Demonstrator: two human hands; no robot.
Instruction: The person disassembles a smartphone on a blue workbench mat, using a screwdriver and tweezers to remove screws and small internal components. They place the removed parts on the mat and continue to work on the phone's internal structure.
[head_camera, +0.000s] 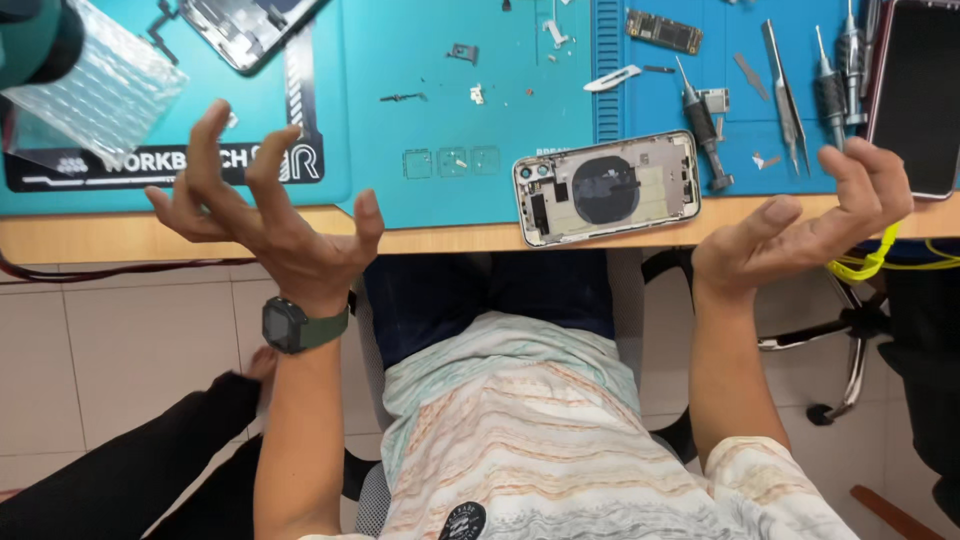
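Note:
My left hand (262, 215) is raised in the air before the table edge, palm up, fingers spread and curled, holding nothing; a dark watch with a green strap sits on its wrist. My right hand (805, 225) hovers at the right, palm up, fingers loosely apart, also empty. Between them an opened phone housing (606, 187) lies on the blue work mat (440, 100), its inner parts and round coil showing, one corner over the wooden table edge (100, 238).
Screwdrivers (700, 122) and tweezers (785, 95) lie on the mat at the right, beside a dark phone screen (918, 95). A circuit board (664, 30), small screws and brackets are scattered about. Another phone part (245, 30) and a bubble bag (100, 85) sit at the left. A yellow cable (870, 262) hangs at the right.

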